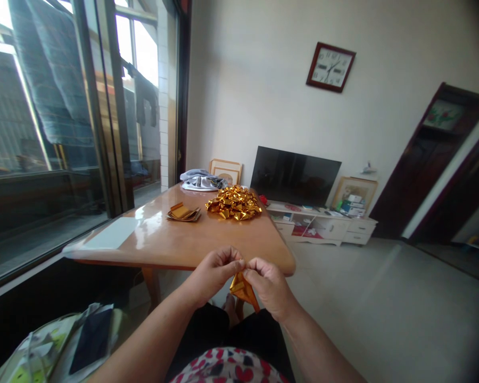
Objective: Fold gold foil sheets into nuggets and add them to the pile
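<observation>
Between my hands hangs a partly folded sheet of gold foil paper (243, 290), just off the near edge of the wooden table (175, 246). My left hand (219, 268) pinches its upper corner with thumb and fingers. Close beside it, my right hand (266, 282) pinches the same paper, and the fingertips of both hands nearly meet. On the table lies a heap of folded gold foil pieces (235, 203). Left of the heap is a small stack of flat gold paper sheets (183, 213).
Folded clothes (201, 180) lie at the table's far end, and a pale sheet (114, 233) on its left side. A dark tablet or phone (91, 340) rests on a seat at lower left. Beyond stand a television (295, 176) and a white cabinet (331, 230).
</observation>
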Tool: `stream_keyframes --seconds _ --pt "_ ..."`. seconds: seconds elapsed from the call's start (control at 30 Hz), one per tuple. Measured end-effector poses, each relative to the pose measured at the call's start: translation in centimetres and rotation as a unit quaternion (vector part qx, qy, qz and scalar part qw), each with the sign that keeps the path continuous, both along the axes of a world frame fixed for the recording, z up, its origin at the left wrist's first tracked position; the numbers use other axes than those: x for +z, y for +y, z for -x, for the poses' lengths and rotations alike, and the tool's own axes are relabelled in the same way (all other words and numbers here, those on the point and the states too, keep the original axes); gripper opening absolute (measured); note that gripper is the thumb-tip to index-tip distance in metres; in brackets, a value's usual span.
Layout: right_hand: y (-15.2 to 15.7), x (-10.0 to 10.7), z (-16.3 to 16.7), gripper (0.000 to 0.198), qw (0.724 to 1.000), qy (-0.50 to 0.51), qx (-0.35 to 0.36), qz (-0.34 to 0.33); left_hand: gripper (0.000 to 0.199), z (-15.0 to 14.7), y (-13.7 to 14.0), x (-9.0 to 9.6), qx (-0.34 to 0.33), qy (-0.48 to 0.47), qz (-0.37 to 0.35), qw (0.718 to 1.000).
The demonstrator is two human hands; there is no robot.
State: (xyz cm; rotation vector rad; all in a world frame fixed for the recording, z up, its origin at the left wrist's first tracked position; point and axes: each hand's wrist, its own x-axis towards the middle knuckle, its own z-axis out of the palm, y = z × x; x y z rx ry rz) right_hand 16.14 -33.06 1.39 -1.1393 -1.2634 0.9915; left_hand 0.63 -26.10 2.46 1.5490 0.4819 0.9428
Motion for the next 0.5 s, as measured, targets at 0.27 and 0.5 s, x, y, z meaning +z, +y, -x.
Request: stream_keyframes --seconds 0.27,0.5 --pt "0.3 0.6 -0.2 0.030 1.000 -0.002 -0.020 0.001 0.024 0.0 0.5 -0.2 0.049 -0.078 0.056 0.994" --pt "0.2 0.8 -1.5 0.028 0.998 -0.068 0.009 -0.017 0.026 1.0 1.1 -0.5 0.079 -0.083 0.046 0.992"
